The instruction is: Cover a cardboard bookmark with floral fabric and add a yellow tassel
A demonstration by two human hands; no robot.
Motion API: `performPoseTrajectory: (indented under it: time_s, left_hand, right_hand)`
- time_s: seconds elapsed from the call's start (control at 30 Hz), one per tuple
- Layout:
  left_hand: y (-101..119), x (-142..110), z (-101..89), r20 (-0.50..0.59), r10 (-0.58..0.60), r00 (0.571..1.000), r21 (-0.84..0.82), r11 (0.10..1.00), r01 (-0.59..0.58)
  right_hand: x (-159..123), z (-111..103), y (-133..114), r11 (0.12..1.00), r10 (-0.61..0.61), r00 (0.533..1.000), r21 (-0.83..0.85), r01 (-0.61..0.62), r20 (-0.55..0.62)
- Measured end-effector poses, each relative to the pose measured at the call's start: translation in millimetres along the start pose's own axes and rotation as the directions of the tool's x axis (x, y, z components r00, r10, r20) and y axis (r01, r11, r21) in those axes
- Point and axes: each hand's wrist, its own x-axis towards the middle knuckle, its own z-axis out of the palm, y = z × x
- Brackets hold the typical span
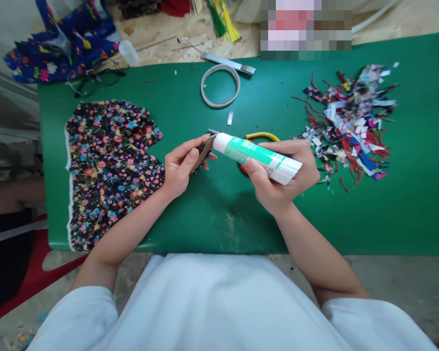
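Observation:
My left hand (183, 163) pinches a small piece of brown cardboard (204, 155) edged with dark patterned fabric. My right hand (285, 175) grips a white and green glue tube (254, 153), tilted with its narrow end at the upper edge of the cardboard. Whether the tip touches the board I cannot tell. Behind the tube shows a yellow and red looped handle (262, 135), apparently of scissors, mostly hidden by the tube and hand. Left of my left hand, black floral fabric (111, 165) lies flat with a notch cut in its right side.
On the green tabletop (351, 219) lie a tape roll (220, 87), a metal-ended cutter knife (229, 63), a small metal strip (230, 118) and eyeglasses (89, 80). A heap of fabric scraps (354, 122) covers the right side. Blue patterned cloth (66, 44) sits at far left.

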Motion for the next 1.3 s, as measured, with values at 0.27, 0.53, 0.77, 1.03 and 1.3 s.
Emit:
performPoseTrajectory:
  time_s: [0.27,0.53,0.77,1.03,1.3]
  left_hand:
    - [1.1,-1.2,1.1,0.052,0.011,0.999,-0.024,1.0,-0.01]
    - [2.7,2.9,2.9,0.029,-0.029,0.999,-0.034,0.999,0.03]
    - [2.1,6.0,3.5,-0.007,-0.105,0.994,-0.029,0.994,0.105]
    - [2.9,2.7,6.4,-0.031,-0.06,0.998,-0.034,0.998,0.059]
    - [4.6,-0.1,6.0,-0.021,-0.055,0.998,0.002,0.998,0.055]
  right_hand:
    - [-4.9,-0.4,0.9,0.994,-0.033,0.999,0.105,0.031,0.025]
    - [-5.0,3.0,0.5,0.977,-0.139,0.989,0.158,0.145,-0.05]
    - [-3.4,0.8,1.4,0.997,-0.057,0.995,-0.049,0.054,-0.077]
    - [-4.4,-0.9,1.3,0.982,-0.176,0.983,0.081,0.171,0.058]
    - [-9.6,4.5,3.4,0.967,-0.248,0.966,0.077,0.242,0.074]
